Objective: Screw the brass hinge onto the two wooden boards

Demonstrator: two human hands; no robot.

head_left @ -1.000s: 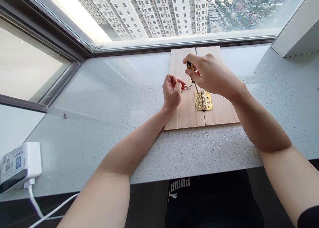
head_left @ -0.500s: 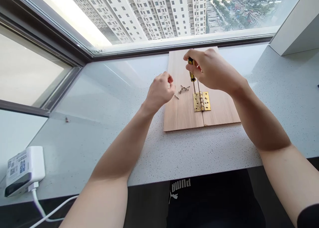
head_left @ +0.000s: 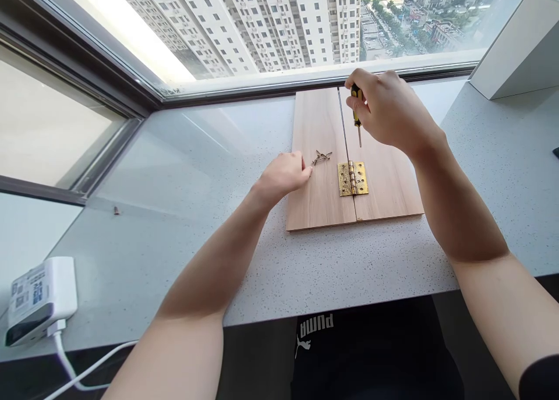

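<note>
Since the earlier frame the right hand (head_left: 388,109) has lifted its yellow-handled screwdriver (head_left: 357,112) away from the brass hinge (head_left: 353,179), which lies lengthwise along the seam of the pale wood boards (head_left: 318,120), while the loosely curled left hand (head_left: 282,176) rests well apart, just beside small metal screws (head_left: 321,157)

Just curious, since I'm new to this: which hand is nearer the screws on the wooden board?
The left. The left hand sits just beside the screws, to their lower left; the right hand is farther off, up and right, gripping a yellow-handled screwdriver.
</note>
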